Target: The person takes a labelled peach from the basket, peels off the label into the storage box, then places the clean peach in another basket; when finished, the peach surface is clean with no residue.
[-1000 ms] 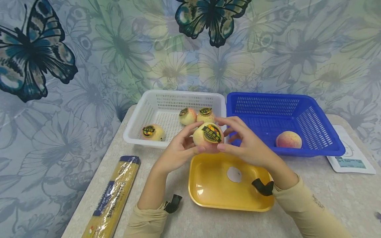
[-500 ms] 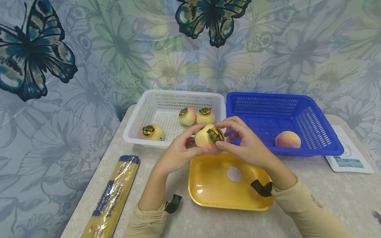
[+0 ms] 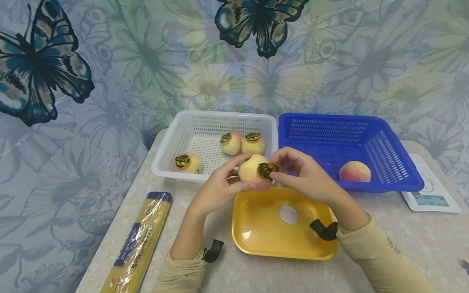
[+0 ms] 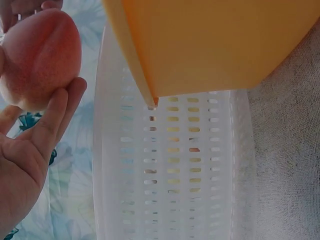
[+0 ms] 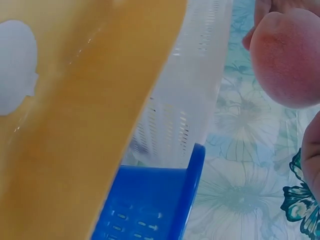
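Note:
Above the yellow tray point(image 3: 256, 244), my left hand point(image 3: 216, 189) grips a pale yellow and pink peach point(image 3: 250, 169) from its left side. The same peach point(image 4: 42, 60) shows its red underside in the left wrist view, with fingers around it. A round black and gold sticker point(image 3: 264, 171) is on the peach's right side, its right edge standing off the skin. My right hand point(image 3: 307, 177) pinches that edge between thumb and forefinger. In the right wrist view the peach point(image 5: 287, 57) stands apart from the right hand's visible finger point(image 5: 312, 157).
A white basket point(image 3: 172, 176) holds several stickered peaches point(image 3: 231, 143). One peach without a visible sticker point(image 3: 354, 171) lies in the blue basket point(image 3: 384, 187). A white round patch point(image 3: 288, 214) lies in the tray. Left is a yellow spaghetti packet point(image 3: 139, 244); right, a white packet point(image 3: 432, 199).
The peach has turned so its sticker faces right. My right hand has drawn slightly away from the fruit to the right, with the sticker's edge lifting.

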`<state>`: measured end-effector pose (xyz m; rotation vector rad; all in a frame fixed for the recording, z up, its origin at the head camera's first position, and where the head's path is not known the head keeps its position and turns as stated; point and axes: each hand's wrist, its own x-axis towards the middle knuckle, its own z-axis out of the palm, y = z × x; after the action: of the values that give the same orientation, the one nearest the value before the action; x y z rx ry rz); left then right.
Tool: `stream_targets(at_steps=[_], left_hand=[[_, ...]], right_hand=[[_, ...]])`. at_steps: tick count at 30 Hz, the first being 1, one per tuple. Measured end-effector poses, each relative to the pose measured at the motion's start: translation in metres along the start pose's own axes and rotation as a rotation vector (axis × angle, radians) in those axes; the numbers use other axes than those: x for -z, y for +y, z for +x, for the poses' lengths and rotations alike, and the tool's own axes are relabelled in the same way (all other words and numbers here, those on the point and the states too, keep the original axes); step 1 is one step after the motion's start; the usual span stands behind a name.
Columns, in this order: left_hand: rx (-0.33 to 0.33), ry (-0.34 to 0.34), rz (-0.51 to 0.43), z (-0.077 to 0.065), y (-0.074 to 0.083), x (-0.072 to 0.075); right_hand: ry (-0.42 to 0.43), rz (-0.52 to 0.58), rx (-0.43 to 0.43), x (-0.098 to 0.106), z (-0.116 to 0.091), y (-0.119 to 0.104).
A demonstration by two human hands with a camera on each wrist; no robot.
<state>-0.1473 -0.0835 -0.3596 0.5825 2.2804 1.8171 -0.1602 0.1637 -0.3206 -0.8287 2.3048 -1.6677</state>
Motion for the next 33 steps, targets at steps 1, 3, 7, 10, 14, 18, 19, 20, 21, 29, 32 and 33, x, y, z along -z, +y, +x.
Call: stream_targets(at_steps=[1,3,7,10,14,18,19,20,21,29,32,33], left_hand=[[0.001,0.000,-0.001,0.000,0.000,0.000],[0.000,0.000,0.000,0.000,0.000,0.000],[0.015,0.011,0.002,0.001,-0.001,0.000],[0.028,0.037,0.004,0.000,-0.003,0.001],[0.032,0.064,0.020,0.000,-0.004,0.003],[0.028,0.063,0.014,0.001,-0.006,0.004],[0.028,0.063,0.013,0.001,-0.006,0.004],[0.028,0.062,0.011,0.001,-0.006,0.004],[0.028,0.062,0.011,0.002,-0.006,0.005],[0.036,0.076,0.014,0.002,-0.006,0.006],[0.036,0.079,0.014,0.003,-0.007,0.006],[0.034,0.082,0.013,0.003,-0.007,0.006]], right_hand=[[0.006,-0.004,0.000,0.000,0.000,0.000],[0.021,-0.022,0.007,0.001,-0.001,0.001],[0.048,-0.070,0.020,0.003,-0.004,0.003],[0.057,-0.079,0.049,0.005,-0.006,0.004],[0.098,-0.104,0.071,0.007,-0.009,0.005],[0.093,-0.108,0.004,0.009,-0.013,0.005],[0.080,-0.101,-0.018,0.010,-0.015,0.005],[0.066,-0.094,-0.039,0.011,-0.016,0.004],[0.053,-0.088,-0.060,0.012,-0.017,0.005],[0.020,-0.122,-0.084,0.019,-0.027,0.006],[0.063,-0.130,-0.084,0.018,-0.031,0.005],[0.080,-0.138,-0.086,0.019,-0.032,0.005]])
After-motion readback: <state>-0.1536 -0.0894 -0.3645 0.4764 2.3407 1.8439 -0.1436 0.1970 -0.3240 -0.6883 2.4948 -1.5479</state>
